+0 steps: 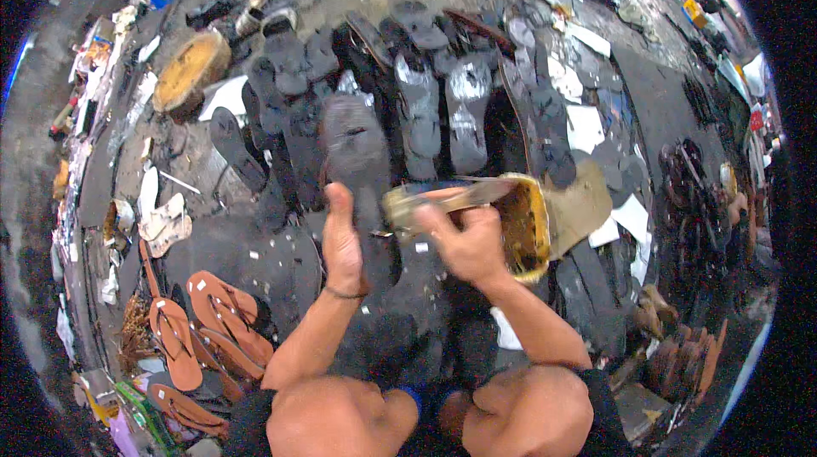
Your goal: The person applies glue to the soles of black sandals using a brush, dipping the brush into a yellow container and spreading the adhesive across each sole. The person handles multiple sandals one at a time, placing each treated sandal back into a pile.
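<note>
My left hand [342,244] is at a long dark sandal sole [356,138], thumb up along its near left edge. Its other fingers are hidden, seemingly under the sole. Closed around a thin, flat strip [478,195], smeared by motion, my right hand [470,242] is over a glue container [534,231] with a thick yellow crust on its rim. Beyond both hands, several dark soles lie close together, and two of them, a left one [417,108] and a right one [468,112], have shiny wet-looking patches.
Brown flip-flops [225,312] lie at the near left. A round wooden block [192,72] sits farther back on that side. White scraps [585,127] and a tan sheet [579,202] are on the right. Brown sandals [685,363] are bunched at the near right.
</note>
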The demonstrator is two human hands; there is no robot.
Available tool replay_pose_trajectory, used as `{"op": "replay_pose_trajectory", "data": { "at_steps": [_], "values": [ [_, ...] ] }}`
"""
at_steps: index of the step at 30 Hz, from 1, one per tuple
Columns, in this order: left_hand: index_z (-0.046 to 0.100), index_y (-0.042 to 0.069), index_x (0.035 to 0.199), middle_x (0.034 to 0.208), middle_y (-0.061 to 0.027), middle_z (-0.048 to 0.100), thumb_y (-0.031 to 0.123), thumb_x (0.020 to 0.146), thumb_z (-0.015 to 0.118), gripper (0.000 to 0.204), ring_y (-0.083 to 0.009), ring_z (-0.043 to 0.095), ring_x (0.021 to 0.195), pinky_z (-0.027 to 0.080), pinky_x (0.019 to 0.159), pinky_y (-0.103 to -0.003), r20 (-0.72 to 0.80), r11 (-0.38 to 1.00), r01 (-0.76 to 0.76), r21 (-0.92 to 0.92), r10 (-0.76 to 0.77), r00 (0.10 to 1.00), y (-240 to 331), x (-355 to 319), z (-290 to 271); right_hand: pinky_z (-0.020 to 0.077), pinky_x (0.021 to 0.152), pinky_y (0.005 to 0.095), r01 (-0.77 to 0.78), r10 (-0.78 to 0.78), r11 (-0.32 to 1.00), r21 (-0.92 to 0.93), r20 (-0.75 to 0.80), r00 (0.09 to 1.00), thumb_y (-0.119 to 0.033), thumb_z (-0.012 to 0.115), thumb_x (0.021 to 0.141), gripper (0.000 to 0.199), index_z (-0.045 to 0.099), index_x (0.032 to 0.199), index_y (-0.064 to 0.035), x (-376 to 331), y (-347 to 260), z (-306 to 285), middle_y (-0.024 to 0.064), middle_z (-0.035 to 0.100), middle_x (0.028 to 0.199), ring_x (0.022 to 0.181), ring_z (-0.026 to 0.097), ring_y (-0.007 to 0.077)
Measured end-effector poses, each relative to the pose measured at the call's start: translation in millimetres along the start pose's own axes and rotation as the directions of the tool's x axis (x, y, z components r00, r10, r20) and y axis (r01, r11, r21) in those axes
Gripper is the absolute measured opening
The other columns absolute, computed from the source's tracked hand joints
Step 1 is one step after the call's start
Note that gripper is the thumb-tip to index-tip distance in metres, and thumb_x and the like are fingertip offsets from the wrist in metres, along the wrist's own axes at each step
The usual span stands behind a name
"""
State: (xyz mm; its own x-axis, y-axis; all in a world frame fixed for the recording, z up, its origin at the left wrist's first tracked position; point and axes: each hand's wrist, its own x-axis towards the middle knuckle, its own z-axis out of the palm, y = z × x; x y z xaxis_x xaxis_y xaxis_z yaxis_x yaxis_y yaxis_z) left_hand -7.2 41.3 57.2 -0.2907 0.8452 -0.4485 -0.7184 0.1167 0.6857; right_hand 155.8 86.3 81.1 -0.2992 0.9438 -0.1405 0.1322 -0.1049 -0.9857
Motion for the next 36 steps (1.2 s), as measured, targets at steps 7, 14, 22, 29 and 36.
{"op": "replay_pose_trajectory", "data": {
  "at_steps": [7, 14, 22, 29, 36],
  "values": [
    [0.062, 0.002, 0.120, 0.111, -0.0095, 0.069, 0.078, 0.087, 0.046, 0.084, -0.0217, 0.067, 0.096, 0.056, 0.085, -0.035, 0.144, 0.963, 0.194, -0.185, -0.168, 0.975, -13.8, 1.7, -10.3, 0.0483, 0.094, 0.0384, -0.022, 0.022, 0.987, 0.157, -0.001, 1.000, -0.019, 0.074, 0.089, 0.020, 0.071, 0.100, -0.0023, -4.6, -19.5, 4.0, 0.0083, 0.072, 0.095, 0.101, 0.066, 0.0190],
    [0.065, 0.009, 0.113, 0.103, -0.0131, 0.071, 0.078, 0.087, 0.047, 0.076, -0.0274, 0.071, 0.086, 0.060, 0.078, -0.042, 0.134, 0.938, 0.084, -0.335, -0.041, 0.990, -7.0, 6.8, -32.8, 0.0542, 0.080, 0.0370, 0.108, -0.144, 0.929, -0.353, -0.077, 0.987, -0.022, 0.075, 0.086, 0.019, 0.074, 0.093, -0.0036, -1.2, 16.6, -3.6, 0.0134, 0.074, 0.095, 0.086, 0.071, 0.0273],
    [0.053, 0.003, 0.135, 0.117, -0.0200, 0.068, 0.048, 0.103, 0.041, 0.057, -0.0352, 0.070, 0.098, 0.058, 0.085, -0.048, 0.154, 0.961, 0.116, -0.252, -0.078, 0.985, -0.6, 19.4, -95.9, 0.0529, 0.083, 0.0337, 0.233, -0.210, 0.968, -0.097, 0.198, 0.957, -0.020, 0.074, 0.088, 0.019, 0.073, 0.100, -0.0042, -36.0, 10.5, 20.6, 0.0085, 0.075, 0.091, 0.085, 0.070, 0.0192],
    [0.042, 0.003, 0.144, 0.135, -0.0175, 0.057, 0.045, 0.103, 0.047, 0.059, -0.0316, 0.059, 0.119, 0.050, 0.098, -0.042, -0.238, 0.977, -0.209, 0.037, 0.211, 0.948, 106.0, 75.9, -195.8, 0.0442, 0.063, 0.0235, -0.063, 0.064, 0.998, -0.010, 0.199, 0.978, -0.011, 0.069, 0.094, 0.021, 0.067, 0.110, 0.0014, -32.4, 66.9, -18.6, -0.0021, 0.063, 0.082, 0.070, 0.053, 0.0054],
    [0.039, 0.001, 0.145, 0.142, -0.0200, 0.048, 0.024, 0.085, 0.076, 0.075, -0.0349, 0.048, 0.130, 0.038, 0.109, -0.045, 0.093, -0.405, 0.035, 0.914, 0.293, 0.951, -3.7, -93.2, -199.6, 0.0502, 0.078, 0.0370, -0.007, -0.250, 0.734, -0.679, -0.279, 0.927, -0.022, 0.071, 0.091, 0.026, 0.069, 0.102, 0.0004, -34.7, 105.4, -102.9, 0.0137, 0.069, 0.097, 0.088, 0.064, 0.0260]
  ]
}}
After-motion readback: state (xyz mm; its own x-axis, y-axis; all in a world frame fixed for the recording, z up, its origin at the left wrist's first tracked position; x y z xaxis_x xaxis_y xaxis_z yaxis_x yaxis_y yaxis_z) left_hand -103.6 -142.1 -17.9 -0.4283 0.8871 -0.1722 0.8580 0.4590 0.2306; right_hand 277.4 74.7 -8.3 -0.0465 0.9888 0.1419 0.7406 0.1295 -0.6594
